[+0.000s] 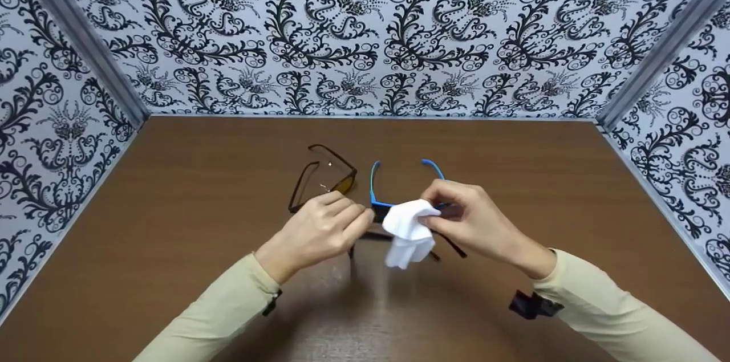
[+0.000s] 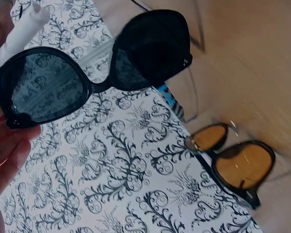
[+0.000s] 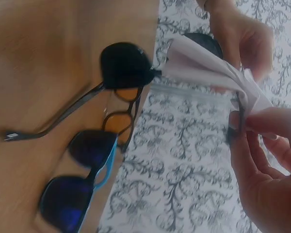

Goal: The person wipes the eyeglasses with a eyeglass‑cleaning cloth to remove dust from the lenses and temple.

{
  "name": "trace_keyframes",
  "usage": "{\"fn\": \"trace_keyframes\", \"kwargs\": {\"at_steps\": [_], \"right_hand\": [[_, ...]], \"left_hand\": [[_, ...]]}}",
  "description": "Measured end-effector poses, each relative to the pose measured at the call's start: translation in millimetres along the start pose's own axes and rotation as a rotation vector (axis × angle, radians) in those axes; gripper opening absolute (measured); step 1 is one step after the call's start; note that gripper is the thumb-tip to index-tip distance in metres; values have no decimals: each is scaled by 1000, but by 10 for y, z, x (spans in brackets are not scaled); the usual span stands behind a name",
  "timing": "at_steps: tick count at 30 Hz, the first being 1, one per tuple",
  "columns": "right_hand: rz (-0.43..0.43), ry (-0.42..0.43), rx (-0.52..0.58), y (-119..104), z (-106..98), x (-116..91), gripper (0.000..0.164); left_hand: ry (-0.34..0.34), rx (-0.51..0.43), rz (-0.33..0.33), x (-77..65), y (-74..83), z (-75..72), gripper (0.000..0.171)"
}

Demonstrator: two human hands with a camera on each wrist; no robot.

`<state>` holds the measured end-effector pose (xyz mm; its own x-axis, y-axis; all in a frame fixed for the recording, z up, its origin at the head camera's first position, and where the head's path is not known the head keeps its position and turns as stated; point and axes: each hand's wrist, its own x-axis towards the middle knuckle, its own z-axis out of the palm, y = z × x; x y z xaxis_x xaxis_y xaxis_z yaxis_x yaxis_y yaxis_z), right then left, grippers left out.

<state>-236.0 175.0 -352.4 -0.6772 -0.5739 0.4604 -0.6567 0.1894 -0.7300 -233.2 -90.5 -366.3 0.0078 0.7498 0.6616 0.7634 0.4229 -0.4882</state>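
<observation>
The left hand [image 1: 328, 226], right hand [image 1: 476, 222] and white cloth [image 1: 408, 236] are crowding the middle; amber-lensed glasses [image 1: 344, 184] and blue-framed glasses [image 1: 381, 203] are blocking the way behind, while tabletop [image 1: 570, 191] is lying free along both sides.

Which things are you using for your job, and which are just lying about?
In use:
black sunglasses, held by the left hand
white cloth, held by the right hand

Just lying about:
blue-framed sunglasses
orange-lensed glasses
</observation>
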Motion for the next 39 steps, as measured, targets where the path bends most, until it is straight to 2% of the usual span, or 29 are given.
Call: {"fn": "trace_keyframes", "kwargs": {"at_steps": [5,9,13,17,21,24,28,31,35,39], "right_hand": [[17,31,-40,112,-184,-144,20],[47,71,-62,179,-299,-247,21],[94,101,-74,226,-360,-348,21],[139,124,-69,257,-404,-419,20],[167,145,-52,283,-425,-446,19],[183,150,-36,305,-418,-455,17],[193,151,-16,322,-410,-479,16],[190,148,0,341,-400,-496,17],[192,142,18,374,-386,-508,17],[201,132,28,394,-367,-504,17]], "left_hand": [[2,-3,-40,-122,-79,-113,10],[-22,6,-83,-238,-152,-269,18],[-28,-4,-146,-353,-246,-493,21],[-52,-2,-251,-447,-365,-778,16],[-112,39,-335,-527,-515,-1032,13],[-156,90,-377,-611,-640,-1151,15],[-217,184,-397,-786,-809,-1157,12],[-311,237,-397,-972,-893,-1107,14],[-467,264,-399,-1201,-935,-1018,20],[-581,278,-385,-1334,-925,-856,20]]}}
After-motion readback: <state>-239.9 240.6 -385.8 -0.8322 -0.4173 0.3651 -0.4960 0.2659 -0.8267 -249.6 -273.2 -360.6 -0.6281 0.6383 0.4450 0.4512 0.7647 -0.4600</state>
